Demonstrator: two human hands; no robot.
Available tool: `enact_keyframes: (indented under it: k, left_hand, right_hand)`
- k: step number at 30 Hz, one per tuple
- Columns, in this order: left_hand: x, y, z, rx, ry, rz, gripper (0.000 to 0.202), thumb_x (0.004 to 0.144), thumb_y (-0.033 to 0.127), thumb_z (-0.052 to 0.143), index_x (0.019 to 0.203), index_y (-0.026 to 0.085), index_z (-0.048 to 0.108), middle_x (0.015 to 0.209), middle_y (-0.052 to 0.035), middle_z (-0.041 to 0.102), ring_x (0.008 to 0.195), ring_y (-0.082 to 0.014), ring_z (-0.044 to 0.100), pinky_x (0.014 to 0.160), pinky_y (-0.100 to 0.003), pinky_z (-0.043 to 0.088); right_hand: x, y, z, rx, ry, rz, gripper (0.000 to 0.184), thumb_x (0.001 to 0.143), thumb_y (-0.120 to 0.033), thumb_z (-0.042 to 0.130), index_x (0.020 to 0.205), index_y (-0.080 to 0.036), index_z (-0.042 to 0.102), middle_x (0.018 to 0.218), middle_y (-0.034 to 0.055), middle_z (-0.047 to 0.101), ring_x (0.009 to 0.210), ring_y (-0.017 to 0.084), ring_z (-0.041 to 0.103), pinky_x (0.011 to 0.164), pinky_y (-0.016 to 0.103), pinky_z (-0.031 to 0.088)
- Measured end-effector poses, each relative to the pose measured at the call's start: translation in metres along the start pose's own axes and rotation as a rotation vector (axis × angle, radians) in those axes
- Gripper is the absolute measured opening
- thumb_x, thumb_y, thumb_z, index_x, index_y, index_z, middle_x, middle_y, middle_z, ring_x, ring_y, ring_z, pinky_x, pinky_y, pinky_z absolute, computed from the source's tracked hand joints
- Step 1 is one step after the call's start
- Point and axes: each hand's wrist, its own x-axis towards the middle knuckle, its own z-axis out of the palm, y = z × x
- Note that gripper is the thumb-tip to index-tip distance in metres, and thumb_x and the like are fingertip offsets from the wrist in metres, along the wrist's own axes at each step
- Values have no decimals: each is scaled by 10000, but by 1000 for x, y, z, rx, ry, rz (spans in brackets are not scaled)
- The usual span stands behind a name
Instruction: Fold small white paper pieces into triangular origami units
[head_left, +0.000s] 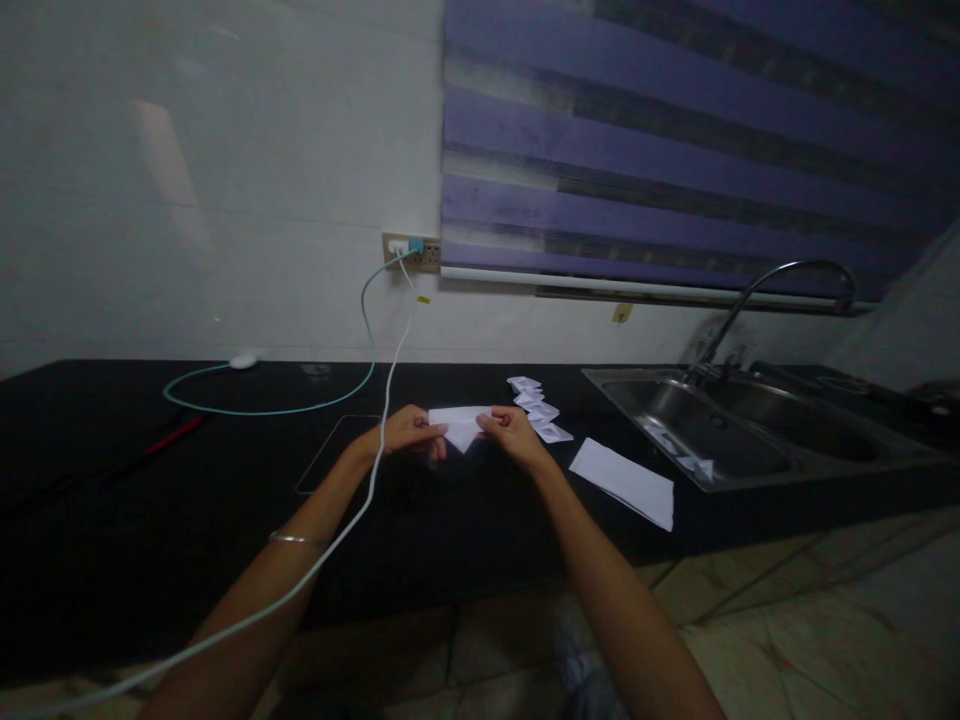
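Note:
A piece of white paper (460,428), folded so that a pointed flap hangs down in its middle, is held up between both hands over the black counter. My left hand (409,430) pinches its left end, thumb in front. The right end is gripped by my right hand (511,432), with the thumb pressed on the paper. Just beyond the right hand, several small folded paper pieces (541,410) lie in a row. A flat stack of white paper (624,482) rests to the right of my right forearm.
A white cable (384,420) runs from the wall socket (431,256) across my left forearm. A teal cable (277,412) loops over the counter (225,520). To the right sits a double steel sink (600,378) with a faucet (750,290); folded paper (697,467) lies on its edge.

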Motion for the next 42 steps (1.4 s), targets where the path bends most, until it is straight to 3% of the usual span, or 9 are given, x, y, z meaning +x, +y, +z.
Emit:
enact_keyframes:
  k: [5, 10, 14, 17, 20, 23, 27, 35, 42]
  left_hand:
    - [0, -1, -1, -99, 36, -56, 479, 808, 495, 614, 503, 126, 642, 391, -52, 564, 319, -63, 429, 369, -185, 281]
    - [0, -1, 2, -197, 174, -187, 379, 762, 471, 678, 700, 97, 688, 336, 5, 509, 248, -48, 328, 310, -179, 172]
    - [2, 4, 11, -364, 318, -157, 353, 767, 400, 699, 913, 79, 698, 521, -49, 643, 311, -46, 414, 327, -171, 227]
    - [4, 11, 20, -417, 367, -129, 357, 784, 354, 688, 1038, 104, 675, 807, -117, 720, 507, -82, 592, 411, -162, 345]
    - [5, 18, 28, -458, 372, -105, 319, 787, 310, 683, 1050, 128, 676, 1039, -147, 698, 796, -152, 679, 527, -170, 418]
    - [6, 21, 32, -488, 371, -113, 293, 801, 306, 671, 1039, 136, 677, 1104, -145, 682, 916, -190, 677, 553, -172, 413]
    - [8, 19, 31, -464, 394, -111, 309, 806, 339, 667, 1022, 118, 687, 1078, -155, 694, 890, -195, 680, 517, -168, 388]
    - [12, 9, 26, -345, 389, -35, 350, 800, 397, 666, 1005, 121, 728, 951, -139, 732, 756, -170, 676, 505, -185, 414]
    - [8, 13, 23, -193, 449, -47, 266, 773, 370, 694, 728, 115, 755, 619, -62, 701, 477, -95, 548, 451, -188, 369]
  right_hand:
    - [2, 1, 3, -100, 63, -63, 375, 806, -508, 590, 773, -148, 692, 656, 25, 645, 620, 162, 582, 541, 242, 414]
    - [0, 3, 2, -288, 152, -127, 379, 802, -509, 590, 735, -160, 724, 608, 19, 629, 593, 171, 565, 520, 249, 381]
    - [-1, 6, 3, -281, 185, -74, 413, 817, -533, 561, 845, -162, 738, 467, -13, 543, 437, 134, 490, 422, 228, 317]
    - [2, 7, 6, -140, 166, 0, 451, 811, -564, 557, 881, -144, 708, 404, -32, 507, 343, 109, 451, 367, 208, 308]
    - [4, 5, 10, 112, 144, 61, 447, 777, -548, 616, 969, -146, 650, 595, 27, 663, 445, 129, 593, 407, 201, 420]
    - [4, 1, 13, 270, 137, 95, 431, 759, -499, 666, 1014, -155, 623, 847, 90, 720, 624, 151, 681, 497, 208, 502]
    - [3, -1, 15, 322, 127, 105, 403, 748, -452, 703, 1011, -154, 632, 923, 105, 717, 697, 152, 690, 559, 219, 540]
    - [0, -4, 11, 330, 45, 112, 388, 736, -451, 717, 968, -141, 685, 859, 91, 717, 682, 141, 675, 565, 226, 554]
    - [-1, -7, 9, 281, 47, 79, 371, 713, -441, 732, 881, -110, 719, 822, 102, 718, 695, 157, 674, 582, 247, 569]
